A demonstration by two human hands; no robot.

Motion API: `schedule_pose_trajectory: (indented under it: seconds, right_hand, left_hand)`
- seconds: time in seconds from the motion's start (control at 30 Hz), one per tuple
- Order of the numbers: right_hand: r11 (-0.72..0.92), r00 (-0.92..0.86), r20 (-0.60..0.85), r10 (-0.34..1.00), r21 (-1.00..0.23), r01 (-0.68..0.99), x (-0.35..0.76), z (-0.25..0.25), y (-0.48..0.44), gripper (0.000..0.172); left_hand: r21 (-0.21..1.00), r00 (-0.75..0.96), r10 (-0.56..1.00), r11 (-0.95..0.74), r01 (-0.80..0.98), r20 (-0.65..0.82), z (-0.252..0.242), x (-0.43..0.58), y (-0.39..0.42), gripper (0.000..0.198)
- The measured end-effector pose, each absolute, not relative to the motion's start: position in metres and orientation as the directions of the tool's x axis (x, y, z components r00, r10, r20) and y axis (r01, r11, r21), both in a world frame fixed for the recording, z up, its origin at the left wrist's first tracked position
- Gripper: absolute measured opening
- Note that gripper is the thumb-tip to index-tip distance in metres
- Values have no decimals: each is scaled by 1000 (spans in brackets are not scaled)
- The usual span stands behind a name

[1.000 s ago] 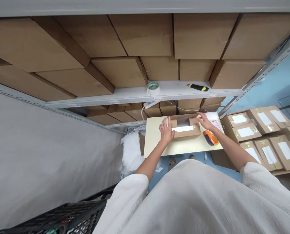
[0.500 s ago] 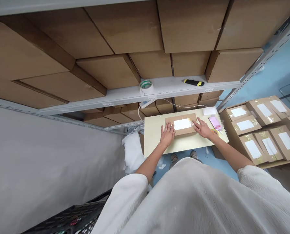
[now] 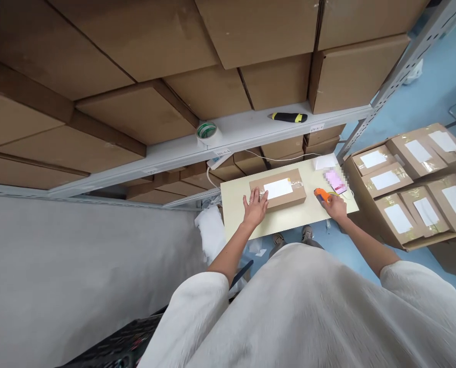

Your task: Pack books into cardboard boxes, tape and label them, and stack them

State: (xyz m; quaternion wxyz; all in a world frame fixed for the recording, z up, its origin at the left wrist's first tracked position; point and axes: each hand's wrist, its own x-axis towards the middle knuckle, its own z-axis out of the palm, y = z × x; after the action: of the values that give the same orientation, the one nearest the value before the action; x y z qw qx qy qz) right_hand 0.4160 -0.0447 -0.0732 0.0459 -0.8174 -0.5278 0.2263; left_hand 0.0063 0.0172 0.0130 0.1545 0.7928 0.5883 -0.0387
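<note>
A closed cardboard box (image 3: 297,193) with a white label (image 3: 277,188) and clear tape lies on the pale yellow tabletop (image 3: 237,225). My left hand (image 3: 255,208) rests on the box's left end, fingers spread, pressing on its top near the label. To the right of the box, my right hand (image 3: 336,207) is closed around an orange tape dispenser (image 3: 322,194), apart from the box. Part of the dispenser is covered by my fingers. Just behind that hand lies a phone with a pink screen (image 3: 334,181).
A large carton (image 3: 366,217) of labelled boxes stands to the right. Above the table, a shelf (image 3: 243,125) carries cartons, a tape roll (image 3: 207,132) and a black-yellow utility knife (image 3: 288,117). White packing material (image 3: 209,230) hangs at the table's left.
My right hand has left the box's right end, moved right and taken hold of the orange tape dispenser. My left hand stays on the box. The camera view has shifted.
</note>
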Motion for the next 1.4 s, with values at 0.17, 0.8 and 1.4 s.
schedule_pose_trajectory:
  seconds: [0.17, 0.8, 1.4]
  right_hand:
    - [-414, 288, -435, 853, -230, 881, 413, -81, -45, 34]
    - [-430, 306, -311, 900, -521, 737, 428, 8, 1, 50]
    - [-109, -463, -389, 796, -845, 524, 320, 100, 132, 34]
  left_hand:
    - [186, 283, 921, -239, 953, -268, 16, 8, 18, 61]
    - [245, 281, 930, -223, 944, -238, 15, 9, 20, 60]
    - [405, 286, 952, -219, 888, -112, 1, 8, 17, 57]
